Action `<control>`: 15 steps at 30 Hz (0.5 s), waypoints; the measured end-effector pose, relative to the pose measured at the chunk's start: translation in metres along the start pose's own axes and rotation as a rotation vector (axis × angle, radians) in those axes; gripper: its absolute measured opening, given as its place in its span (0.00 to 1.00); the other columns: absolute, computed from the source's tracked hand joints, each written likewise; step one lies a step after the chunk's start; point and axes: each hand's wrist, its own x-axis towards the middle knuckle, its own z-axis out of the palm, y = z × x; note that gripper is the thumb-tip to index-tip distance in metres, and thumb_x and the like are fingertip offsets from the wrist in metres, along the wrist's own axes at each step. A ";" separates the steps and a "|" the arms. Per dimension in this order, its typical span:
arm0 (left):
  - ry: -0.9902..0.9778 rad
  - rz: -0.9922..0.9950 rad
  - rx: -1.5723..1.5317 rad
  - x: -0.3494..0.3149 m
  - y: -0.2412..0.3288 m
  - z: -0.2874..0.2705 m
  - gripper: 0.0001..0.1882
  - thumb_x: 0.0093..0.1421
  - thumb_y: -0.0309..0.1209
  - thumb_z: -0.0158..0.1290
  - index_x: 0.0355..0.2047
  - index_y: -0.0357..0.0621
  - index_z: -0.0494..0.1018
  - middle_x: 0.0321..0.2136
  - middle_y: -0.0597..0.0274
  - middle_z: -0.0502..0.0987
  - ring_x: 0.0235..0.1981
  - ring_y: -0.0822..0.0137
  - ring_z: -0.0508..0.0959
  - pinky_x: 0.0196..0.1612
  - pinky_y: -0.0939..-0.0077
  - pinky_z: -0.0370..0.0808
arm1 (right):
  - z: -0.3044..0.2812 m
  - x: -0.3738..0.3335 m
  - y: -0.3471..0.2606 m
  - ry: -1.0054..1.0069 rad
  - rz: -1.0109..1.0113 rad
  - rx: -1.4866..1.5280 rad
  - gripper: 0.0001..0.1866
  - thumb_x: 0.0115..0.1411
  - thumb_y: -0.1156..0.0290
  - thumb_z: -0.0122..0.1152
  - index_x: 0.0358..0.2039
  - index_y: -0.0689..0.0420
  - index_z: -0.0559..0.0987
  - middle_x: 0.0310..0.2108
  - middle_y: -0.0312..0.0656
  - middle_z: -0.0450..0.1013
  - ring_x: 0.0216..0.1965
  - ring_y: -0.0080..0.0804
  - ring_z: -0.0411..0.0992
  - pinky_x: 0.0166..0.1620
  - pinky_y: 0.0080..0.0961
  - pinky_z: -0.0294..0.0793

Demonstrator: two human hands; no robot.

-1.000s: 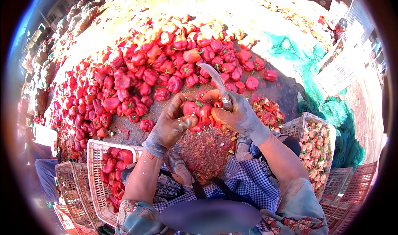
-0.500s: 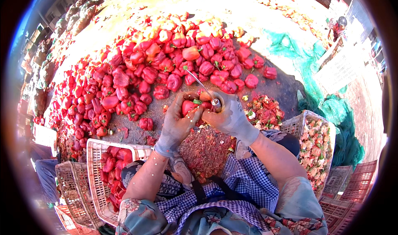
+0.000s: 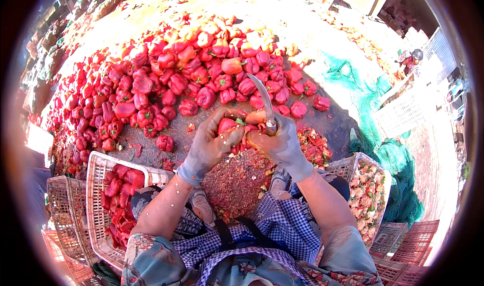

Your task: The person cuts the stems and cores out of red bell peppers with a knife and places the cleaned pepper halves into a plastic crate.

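Red pepper [image 3: 226, 125] half behind fingers [image 3: 231, 136]

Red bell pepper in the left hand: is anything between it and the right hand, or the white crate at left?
Between the red bell pepper and the right hand, nothing visible; the curved knife it holds points forward. Toward the white crate, the left hand and forearm lie across the line in this view.

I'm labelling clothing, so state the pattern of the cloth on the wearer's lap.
The cloth has blue-and-white checks, best seen in the head view.
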 end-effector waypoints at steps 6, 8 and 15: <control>0.182 -0.012 -0.155 0.001 -0.010 0.007 0.12 0.64 0.33 0.49 0.42 0.38 0.67 0.32 0.69 0.71 0.36 0.81 0.69 0.40 0.84 0.69 | 0.015 0.008 0.001 0.018 -0.083 -0.145 0.06 0.49 0.77 0.62 0.30 0.61 0.77 0.23 0.38 0.70 0.20 0.24 0.68 0.23 0.21 0.67; 0.210 -0.068 -0.193 -0.001 -0.008 0.007 0.11 0.65 0.33 0.48 0.42 0.38 0.67 0.31 0.70 0.71 0.35 0.82 0.69 0.39 0.85 0.68 | 0.018 0.012 -0.010 0.019 0.235 0.099 0.07 0.49 0.77 0.61 0.31 0.62 0.77 0.24 0.37 0.73 0.21 0.21 0.69 0.25 0.20 0.68; 0.203 0.001 -0.326 -0.002 -0.011 -0.003 0.10 0.63 0.33 0.51 0.39 0.39 0.69 0.29 0.69 0.73 0.32 0.81 0.70 0.35 0.85 0.69 | 0.019 0.017 -0.003 0.041 0.459 0.483 0.12 0.50 0.76 0.61 0.36 0.66 0.78 0.28 0.40 0.76 0.27 0.24 0.74 0.33 0.20 0.73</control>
